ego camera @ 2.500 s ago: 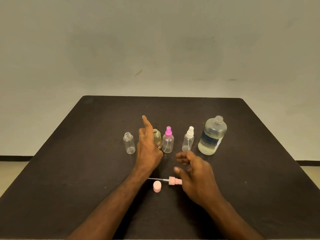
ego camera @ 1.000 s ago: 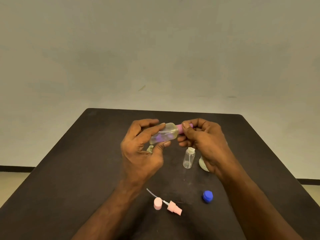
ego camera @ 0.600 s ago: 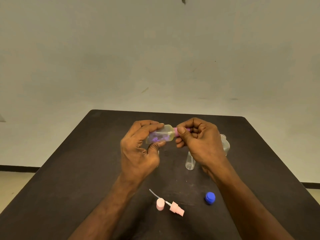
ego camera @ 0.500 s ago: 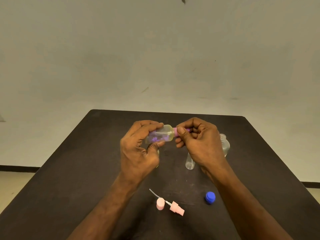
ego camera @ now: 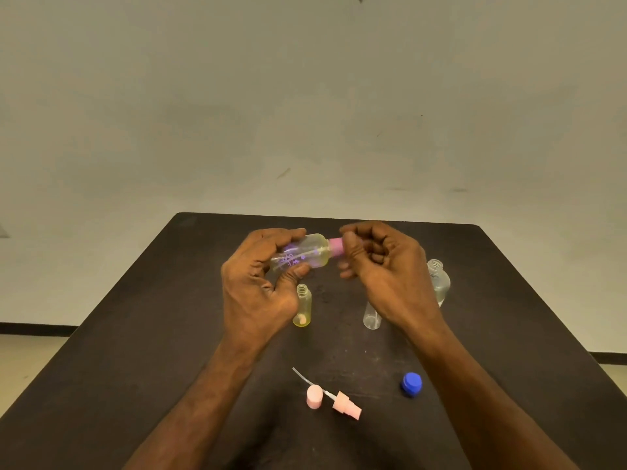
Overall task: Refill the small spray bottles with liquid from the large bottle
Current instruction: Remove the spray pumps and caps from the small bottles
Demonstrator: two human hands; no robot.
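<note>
My left hand (ego camera: 258,293) holds a small clear spray bottle (ego camera: 305,254) with purple print, tipped on its side above the table. My right hand (ego camera: 383,269) grips that bottle's pink spray cap (ego camera: 335,246). Below my left thumb stands an uncapped small bottle (ego camera: 302,306) with a little yellow liquid. Another small clear bottle (ego camera: 372,317) stands under my right hand, its top hidden. The large bottle (ego camera: 440,281), uncapped, shows partly behind my right wrist.
On the dark table (ego camera: 135,334) near me lie a pale pink cap (ego camera: 314,396), a pale pink spray head with its tube (ego camera: 344,403) and a blue cap (ego camera: 411,384). A plain wall rises behind the table's far edge.
My left hand left the yellow bottle and picked up the pink-capped one; both hands now hold it lifted sideways. In the last half second my right fingers shifted slightly on the pink cap.
</note>
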